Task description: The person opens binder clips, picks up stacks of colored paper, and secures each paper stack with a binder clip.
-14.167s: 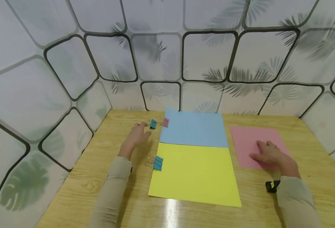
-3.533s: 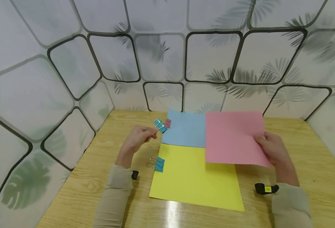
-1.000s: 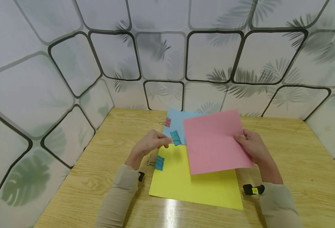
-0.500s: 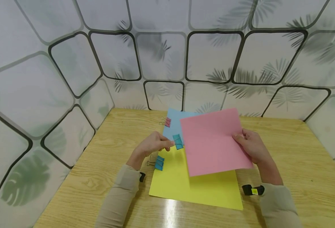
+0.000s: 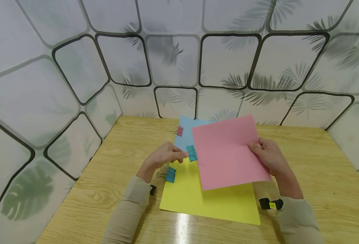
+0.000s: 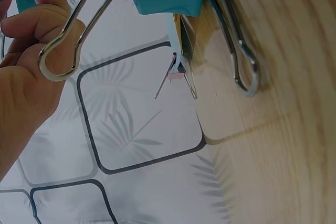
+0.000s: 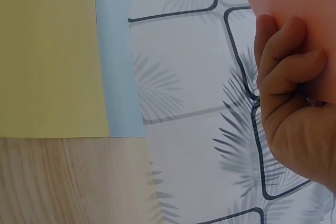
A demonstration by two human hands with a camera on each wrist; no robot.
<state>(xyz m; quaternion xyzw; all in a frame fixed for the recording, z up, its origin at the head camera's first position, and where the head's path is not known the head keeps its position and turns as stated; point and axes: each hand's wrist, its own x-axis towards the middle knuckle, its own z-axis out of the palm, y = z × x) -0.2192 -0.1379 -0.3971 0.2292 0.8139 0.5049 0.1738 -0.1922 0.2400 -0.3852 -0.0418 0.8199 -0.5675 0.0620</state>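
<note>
My left hand (image 5: 166, 154) pinches a teal binder clip (image 5: 192, 154) by its wire handles. The clip meets the left edge of a pink sheet of paper (image 5: 228, 152); whether its mouth has the edge inside cannot be told. My right hand (image 5: 269, 156) grips that sheet by its right side, thumb on top and, in the right wrist view, fingers (image 7: 291, 72) curled against its underside. The sheet is held tilted above a yellow sheet (image 5: 222, 206) and a blue sheet (image 5: 190, 123), covering part of both.
Another teal binder clip (image 5: 171, 174) sits on the yellow sheet's left edge; it looms close in the left wrist view. A pink binder clip (image 5: 180, 131) is on the blue sheet's left edge. The wooden table (image 5: 100, 189) ends at a patterned wall covering (image 5: 173, 61).
Since the oldest frame, my left hand has picked up the teal clip and my right hand has lifted the pink sheet leftward. In the last second, clip and sheet edge have come together.
</note>
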